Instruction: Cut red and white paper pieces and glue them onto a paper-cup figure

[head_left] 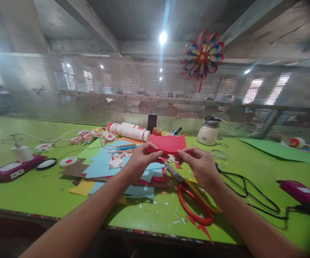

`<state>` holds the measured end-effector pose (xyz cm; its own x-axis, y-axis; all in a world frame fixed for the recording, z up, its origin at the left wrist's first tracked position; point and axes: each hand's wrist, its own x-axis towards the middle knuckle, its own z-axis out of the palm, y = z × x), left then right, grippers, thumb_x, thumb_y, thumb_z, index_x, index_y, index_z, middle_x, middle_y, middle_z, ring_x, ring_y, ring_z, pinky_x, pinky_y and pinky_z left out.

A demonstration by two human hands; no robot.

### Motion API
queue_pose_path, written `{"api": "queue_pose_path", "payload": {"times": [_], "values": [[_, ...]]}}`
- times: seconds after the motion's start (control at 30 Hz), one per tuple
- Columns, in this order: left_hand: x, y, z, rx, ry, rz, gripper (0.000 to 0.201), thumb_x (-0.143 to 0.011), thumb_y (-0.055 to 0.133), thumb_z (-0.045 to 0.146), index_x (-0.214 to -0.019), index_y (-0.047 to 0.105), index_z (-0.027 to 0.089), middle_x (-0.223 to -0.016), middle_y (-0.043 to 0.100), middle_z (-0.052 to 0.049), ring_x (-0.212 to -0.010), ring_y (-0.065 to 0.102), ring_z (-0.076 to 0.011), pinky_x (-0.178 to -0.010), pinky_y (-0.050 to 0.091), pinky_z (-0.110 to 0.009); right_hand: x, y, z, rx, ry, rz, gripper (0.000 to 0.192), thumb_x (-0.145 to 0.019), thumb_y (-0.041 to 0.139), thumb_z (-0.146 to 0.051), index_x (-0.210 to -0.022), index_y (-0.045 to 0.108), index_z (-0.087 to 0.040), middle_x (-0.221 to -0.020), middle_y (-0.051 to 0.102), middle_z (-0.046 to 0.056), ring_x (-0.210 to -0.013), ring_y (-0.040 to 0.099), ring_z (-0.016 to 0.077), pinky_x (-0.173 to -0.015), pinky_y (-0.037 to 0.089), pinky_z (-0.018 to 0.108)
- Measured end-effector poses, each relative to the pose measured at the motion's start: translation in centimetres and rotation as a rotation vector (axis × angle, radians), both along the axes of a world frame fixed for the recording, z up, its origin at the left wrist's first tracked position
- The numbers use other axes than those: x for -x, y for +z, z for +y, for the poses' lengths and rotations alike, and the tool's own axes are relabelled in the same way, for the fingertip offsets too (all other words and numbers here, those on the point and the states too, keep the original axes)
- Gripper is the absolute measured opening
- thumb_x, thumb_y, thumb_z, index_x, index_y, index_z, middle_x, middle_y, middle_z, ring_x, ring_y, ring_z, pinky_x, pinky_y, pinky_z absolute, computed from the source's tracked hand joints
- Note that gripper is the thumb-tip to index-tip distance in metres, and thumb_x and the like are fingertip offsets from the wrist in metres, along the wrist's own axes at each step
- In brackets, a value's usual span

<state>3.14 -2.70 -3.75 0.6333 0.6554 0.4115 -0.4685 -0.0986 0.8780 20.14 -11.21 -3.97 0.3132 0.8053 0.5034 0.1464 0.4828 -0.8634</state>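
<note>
Head view shows both hands raised over a green table (31,190), holding one piece of red paper (168,143) between them. The left hand (141,157) pinches the paper's lower left edge between thumb and fingers. The right hand (200,165) pinches the lower right edge the same way, so the paper is stretched flat between the two, clear of the table.

Directly below the red paper lies a loose pile of coloured sheets (103,165), mostly light blue with brown, yellow and red showing at the edges. Just below and right of the paper, under the right wrist, red-handled scissors (192,204) lie on the table among small paper scraps. Behind the paper, a white roll with red marks (129,130) lies on its side, and a small white jar with a dark lid (208,130) stands to the paper's right rear. Black cables (251,197) run right of the scissors toward a purple device (302,193). Far left of the paper sits another purple device (12,168) with a white plug (20,150). High above the paper, a red, blue and yellow paper flower (202,57) hangs on a mesh screen (90,89).
</note>
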Motion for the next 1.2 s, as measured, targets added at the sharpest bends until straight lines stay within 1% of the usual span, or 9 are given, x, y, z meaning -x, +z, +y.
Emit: {"api": "queue_pose_path", "payload": {"times": [0.13, 0.2, 0.3, 0.4, 0.5, 0.63, 0.77, 1.03, 1.2], "values": [[0.2, 0.3, -0.5, -0.015, -0.006, 0.021, 0.017, -0.074, 0.068, 0.025, -0.073, 0.054, 0.014, -0.078, 0.065, -0.004, -0.077, 0.063, -0.0166, -0.074, 0.051, -0.035, -0.1, 0.1, 0.0, -0.008, -0.03, 0.018, 0.015, -0.071, 0.072, -0.029, -0.07, 0.064, -0.016, -0.062, 0.067, 0.002, -0.057, 0.058, 0.0123, -0.059, 0.046, 0.029], [0.6, 0.6, -0.7, -0.052, 0.03, 0.033, 0.019, -0.07, 0.071, 0.024, -0.081, 0.058, 0.015, -0.09, 0.064, -0.005, -0.079, 0.063, -0.0158, -0.078, 0.051, -0.034, 0.0, 0.1, 0.0, -0.025, -0.027, 0.028, 0.014, -0.07, 0.073, -0.027, -0.071, 0.064, -0.017, -0.063, 0.067, 0.001, -0.059, 0.06, 0.0126, -0.061, 0.046, 0.028], [1.0, 0.8, -0.7, -0.113, 0.048, 0.053, 0.044, -0.066, 0.073, 0.021, -0.108, 0.059, 0.022, -0.125, 0.054, -0.006, -0.108, 0.055, -0.0218, -0.088, 0.047, -0.032, 0.1, 0.3, -0.2, -0.042, -0.021, 0.036, 0.013, -0.067, 0.076, -0.025, -0.073, 0.065, -0.018, -0.064, 0.066, 0.0, -0.062, 0.061, 0.0129, -0.063, 0.047, 0.028], [1.0, 0.7, -0.5, -0.158, 0.044, 0.045, 0.06, -0.07, 0.071, 0.019, -0.126, 0.051, 0.026, -0.14, 0.042, -0.005, -0.127, 0.038, -0.0255, -0.101, 0.039, -0.035, 0.2, 0.4, -0.3, -0.024, -0.024, 0.051, 0.017, -0.064, 0.077, -0.023, -0.078, 0.067, -0.019, -0.068, 0.067, 0.0, -0.063, 0.063, 0.0137, -0.064, 0.048, 0.028], [0.7, 0.5, -0.1, -0.176, 0.024, 0.028, 0.06, -0.075, 0.066, 0.019, -0.131, 0.046, 0.028, -0.142, 0.039, -0.004, -0.127, 0.039, -0.0255, -0.105, 0.035, -0.04, 0.2, 0.5, -0.3, -0.004, -0.021, 0.074, 0.026, -0.063, 0.077, -0.022, -0.087, 0.067, -0.02, -0.08, 0.069, 0.002, -0.067, 0.065, 0.0152, -0.067, 0.051, 0.03], [0.5, 0.2, 0.3, -0.233, 0.066, 0.0, 0.059, -0.076, 0.064, 0.017, -0.13, 0.046, 0.027, -0.145, 0.035, -0.003, -0.134, 0.028, -0.0227, -0.109, 0.028, -0.037, 0.0, 0.3, -0.1, -0.01, -0.014, 0.076, 0.032, -0.064, 0.077, -0.022, -0.094, 0.067, -0.021, -0.095, 0.068, 0.003, -0.069, 0.066, 0.0147, -0.067, 0.052, 0.03], [0.7, 0.2, 0.5, -0.254, 0.041, 0.01, 0.065, -0.072, 0.065, 0.013, -0.132, 0.044, 0.026, -0.145, 0.035, -0.005, -0.133, 0.03, -0.0251, -0.107, 0.032, -0.037, -0.2, 0.1, 0.1, -0.009, 0.009, 0.064, 0.032, -0.065, 0.076, -0.021, -0.096, 0.067, -0.023, -0.099, 0.068, 0.003, -0.075, 0.066, 0.0143, -0.072, 0.053, 0.029], [0.9, 0.3, 0.6, -0.358, 0.076, 0.087, 0.078, -0.06, 0.051, -0.004, -0.131, 0.043, 0.025, -0.142, 0.039, -0.006, -0.134, 0.028, -0.023, -0.102, 0.036, -0.033, -0.1, 0.1, -0.1, 0.005, 0.038, 0.027, 0.031, -0.066, 0.071, -0.015, -0.097, 0.067, -0.021, -0.1, 0.068, 0.004, -0.076, 0.067, 0.0159, -0.069, 0.053, 0.029], [0.8, 0.5, 0.1, -0.381, 0.116, 0.094, 0.059, -0.062, 0.054, -0.001, -0.116, 0.056, 0.021, -0.125, 0.055, -0.007, -0.121, 0.046, -0.0215, -0.104, 0.033, -0.036, 0.0, 0.3, -0.3, 0.053, -0.03, -0.019, 0.021, -0.065, 0.072, -0.02, -0.086, 0.069, -0.02, -0.077, 0.071, 0.002, -0.069, 0.067, 0.0158, -0.065, 0.053, 0.029]]}}
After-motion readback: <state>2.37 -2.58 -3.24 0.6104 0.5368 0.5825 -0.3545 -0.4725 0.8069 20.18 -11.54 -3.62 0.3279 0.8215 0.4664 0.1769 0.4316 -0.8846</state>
